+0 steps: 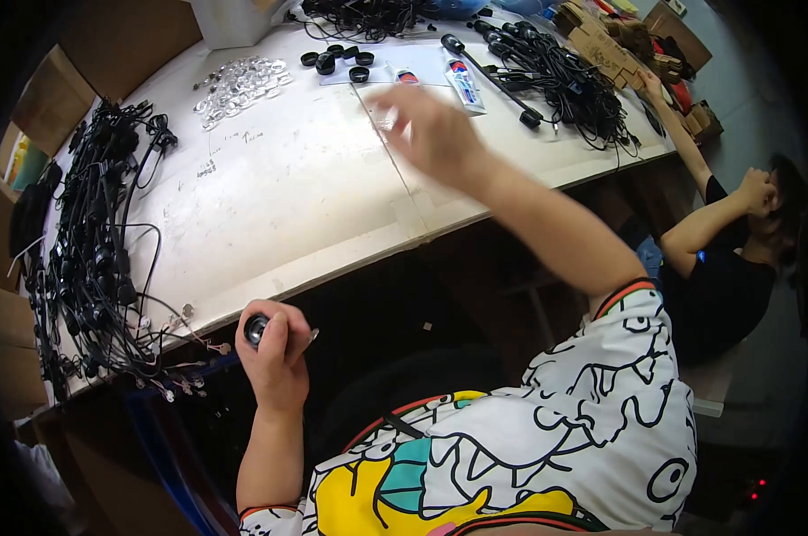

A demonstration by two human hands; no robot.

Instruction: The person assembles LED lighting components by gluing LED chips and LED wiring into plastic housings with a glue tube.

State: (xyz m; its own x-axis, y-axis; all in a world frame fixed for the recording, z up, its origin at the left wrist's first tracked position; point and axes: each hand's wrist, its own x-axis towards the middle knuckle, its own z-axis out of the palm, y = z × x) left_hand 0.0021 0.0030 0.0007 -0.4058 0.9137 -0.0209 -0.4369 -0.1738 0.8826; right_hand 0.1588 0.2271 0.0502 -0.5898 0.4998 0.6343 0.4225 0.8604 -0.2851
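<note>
My left hand [275,353] is closed around a small black round housing [256,330] near the table's front edge. The housing's dark glossy opening faces up beside my thumb. A small clear piece [314,335] shows at the other side of the same hand. Over the table's middle, my right hand [435,138] is smeared by motion, so whether its fingers hold anything is unclear. Just beyond it lie a tube with a red and blue end [407,77] and a white-and-blue tube [464,85]. Several black ring-shaped caps [360,74] sit close by on a pale sheet [334,79].
Clear round lenses [243,87] are spread at the far left of the white table [288,205]. Black cable bundles pile up at the left [96,232] and far right [556,76]. A person in black [726,295] is at the right, one arm reaching toward cardboard pieces [601,49].
</note>
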